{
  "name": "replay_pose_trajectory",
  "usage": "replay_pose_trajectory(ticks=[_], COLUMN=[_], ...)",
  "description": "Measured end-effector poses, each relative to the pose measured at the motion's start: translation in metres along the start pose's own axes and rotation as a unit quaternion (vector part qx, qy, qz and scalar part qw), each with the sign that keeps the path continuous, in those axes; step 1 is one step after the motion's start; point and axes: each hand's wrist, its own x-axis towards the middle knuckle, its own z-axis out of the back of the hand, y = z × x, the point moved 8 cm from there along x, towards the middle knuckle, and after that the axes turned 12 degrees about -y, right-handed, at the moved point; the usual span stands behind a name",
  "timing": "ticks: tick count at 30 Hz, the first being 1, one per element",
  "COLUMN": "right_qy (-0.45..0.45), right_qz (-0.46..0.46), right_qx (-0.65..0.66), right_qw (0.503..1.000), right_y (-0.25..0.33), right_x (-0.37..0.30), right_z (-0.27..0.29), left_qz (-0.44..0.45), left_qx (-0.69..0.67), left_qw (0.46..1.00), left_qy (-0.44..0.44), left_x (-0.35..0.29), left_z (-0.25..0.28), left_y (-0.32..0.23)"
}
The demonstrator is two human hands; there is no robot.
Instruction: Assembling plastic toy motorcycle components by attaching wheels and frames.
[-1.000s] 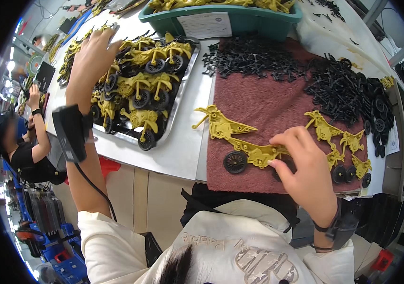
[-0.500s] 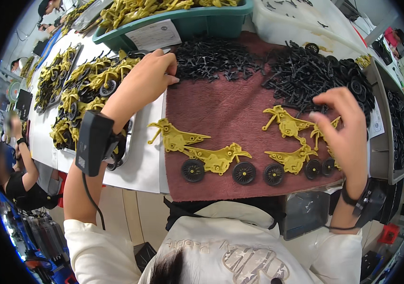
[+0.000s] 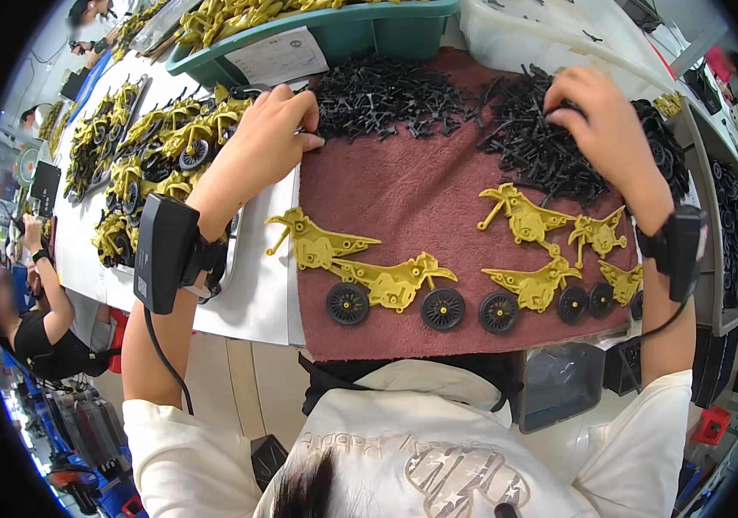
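Note:
My left hand (image 3: 275, 129) is closed, fingertips and thumb together at the left edge of a heap of small black plastic parts (image 3: 386, 97). What it pinches, if anything, is hidden. My right hand (image 3: 598, 121) is curled over a second heap of longer black parts (image 3: 528, 142) at the right, fingertips down among them. On the red-brown cloth (image 3: 395, 190) lie several yellow toy motorbike body halves, such as one with wheels (image 3: 395, 283) at front left and another (image 3: 533, 285) to its right. Black spoked wheels (image 3: 443, 308) sit at their ends.
A green bin (image 3: 369, 39) of yellow parts stands at the back, beside a whitish tub (image 3: 541, 34). Trays of yellow-and-black pieces (image 3: 161, 155) fill the left. A grey crate (image 3: 710, 285) with wheels stands at right. Another person (image 3: 41, 302) sits at far left.
My right hand has moved away from me, from above the yellow pieces to the right-hand black heap, uncovering the yellow pieces at right. My left hand has barely moved.

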Motion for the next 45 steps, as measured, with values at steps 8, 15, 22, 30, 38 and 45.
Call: replay_pose_trajectory(ticks=[8, 15, 22, 30, 38, 45], right_qy=[0.014, 0.092, 0.064, 0.076, 0.067, 0.11], right_qz=[-0.265, -0.3, -0.201, -0.22, -0.19, -0.286], right_qx=[0.278, 0.424, 0.229, 0.234, 0.263, 0.316], right_qw=[0.923, 0.85, 0.951, 0.944, 0.944, 0.898], right_y=[0.053, 0.118, 0.158, 0.174, 0.178, 0.157], right_x=[-0.037, -0.061, -0.058, -0.068, -0.07, -0.064], right_z=[0.027, -0.005, -0.024, -0.023, -0.024, -0.02], left_qz=[0.043, 0.201, 0.309, 0.239, 0.15, 0.087], left_qx=[-0.051, -0.435, -0.416, -0.276, -0.136, -0.057], left_qw=[0.996, 0.874, 0.855, 0.93, 0.978, 0.994], left_qy=[-0.059, 0.077, 0.038, -0.032, -0.041, -0.024], left_x=[-0.007, -0.064, -0.16, -0.179, -0.173, -0.163], left_z=[0.036, 0.044, 0.031, 0.036, 0.019, 0.015], left_y=[-0.016, -0.049, -0.081, -0.106, -0.117, -0.13])
